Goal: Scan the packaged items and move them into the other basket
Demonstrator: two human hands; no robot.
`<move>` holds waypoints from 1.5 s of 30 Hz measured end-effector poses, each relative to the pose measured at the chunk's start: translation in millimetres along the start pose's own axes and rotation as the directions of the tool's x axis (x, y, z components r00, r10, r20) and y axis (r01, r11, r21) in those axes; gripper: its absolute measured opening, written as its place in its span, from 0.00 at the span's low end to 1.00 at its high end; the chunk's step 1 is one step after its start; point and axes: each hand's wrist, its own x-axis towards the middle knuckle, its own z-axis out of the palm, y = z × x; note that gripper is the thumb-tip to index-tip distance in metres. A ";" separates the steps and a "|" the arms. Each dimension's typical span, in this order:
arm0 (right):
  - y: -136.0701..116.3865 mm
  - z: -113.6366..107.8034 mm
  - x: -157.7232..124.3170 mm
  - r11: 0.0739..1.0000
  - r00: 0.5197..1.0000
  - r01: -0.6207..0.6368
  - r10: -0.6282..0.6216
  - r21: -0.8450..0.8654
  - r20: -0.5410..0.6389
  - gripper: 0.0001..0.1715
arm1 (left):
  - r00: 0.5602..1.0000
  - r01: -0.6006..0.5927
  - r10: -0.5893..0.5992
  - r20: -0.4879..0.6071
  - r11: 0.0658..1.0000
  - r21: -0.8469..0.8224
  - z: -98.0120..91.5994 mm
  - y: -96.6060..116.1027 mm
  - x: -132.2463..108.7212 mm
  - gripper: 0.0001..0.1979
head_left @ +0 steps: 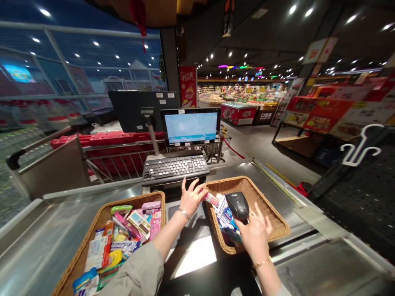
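My left hand [191, 198] pinches a small pink packet [211, 199] at the left rim of the right wicker basket [265, 205]. In my right hand [255, 234] is a black barcode scanner [237, 204], its head over that basket and close to the packet. Beneath the scanner, several blue and white packaged items [226, 218] lie in the basket's left part. The packet's exact kind cannot be made out. To the left, a second wicker basket [100, 209] holds a mix of colourful packaged goods [132, 224], partly hidden by my left sleeve.
Behind the baskets stand a black keyboard [175, 167] and a lit monitor [191, 128], with a second screen's back [132, 111] beside it. The metal counter [333, 263] runs to both sides. A white hook [361, 148] hangs on the dark panel at right.
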 end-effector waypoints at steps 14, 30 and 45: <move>16.4 -9.6 1.7 0.998 0.998 -0.047 0.045 -0.032 -0.038 0.25 | 0.995 0.027 -0.024 0.098 0.999 -0.030 9.3 30.3 20.7 0.26; -12.9 10.9 3.7 0.999 0.999 -0.007 0.006 0.039 0.033 0.25 | 0.975 0.178 -0.186 0.119 0.981 0.075 -27.9 8.3 -4.4 0.28; -62.6 34.4 -7.2 0.974 0.974 0.194 -0.205 0.114 0.092 0.24 | 0.924 0.344 -0.366 0.111 0.922 0.178 -63.0 -31.4 -65.5 0.28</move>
